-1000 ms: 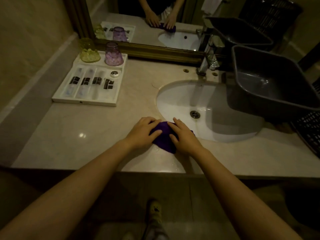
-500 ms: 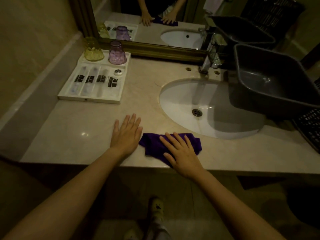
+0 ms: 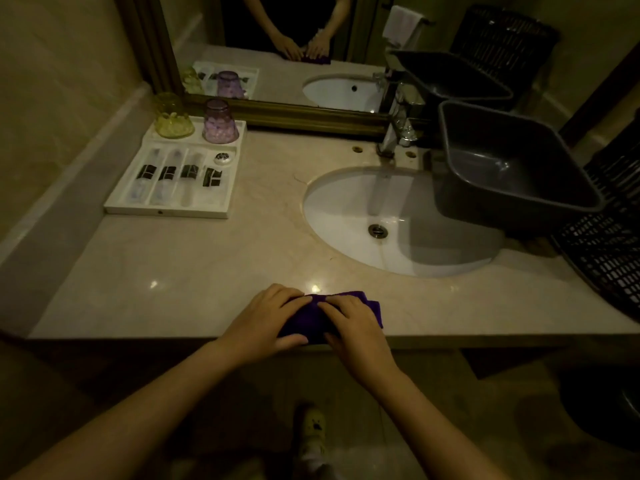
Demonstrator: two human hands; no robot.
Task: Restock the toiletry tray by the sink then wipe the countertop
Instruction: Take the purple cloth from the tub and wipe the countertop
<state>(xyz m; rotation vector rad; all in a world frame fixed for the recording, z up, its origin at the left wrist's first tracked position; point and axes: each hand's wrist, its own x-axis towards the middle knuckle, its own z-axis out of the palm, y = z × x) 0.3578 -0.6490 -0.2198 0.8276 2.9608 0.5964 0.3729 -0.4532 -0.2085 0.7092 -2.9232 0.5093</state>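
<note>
Desk (image 3: 194, 271): polished stone look, glossy, light spots reflected. Purple cloth (image 3: 313, 318): matt, soft fabric, creased. Sink (image 3: 339, 209): white, glazed, smooth. Tap (image 3: 398, 133): shiny metal. Tray (image 3: 166, 212): white matt plastic. Grey tub (image 3: 519, 188): smooth plastic, slight sheen. Black basket (image 3: 602, 258): plastic lattice.

It is dim in here, with a warm yellow-green cast over everything. Light falls from overhead. Two small hard glints sit on the polished tabletop (image 3: 207, 265) near its front edge, and the white sink (image 3: 339, 216) is the brightest patch. The grey tub (image 3: 519, 174) throws a broad, soft shadow across the sink's right half. Below the front edge the floor (image 3: 502, 410) is murky, grainy and soft. The wide lens bows the tabletop's left edge and the mirror frame (image 3: 294, 114), and the corners darken. Labels in the tray (image 3: 173, 212) are smeared and unreadable.
</note>
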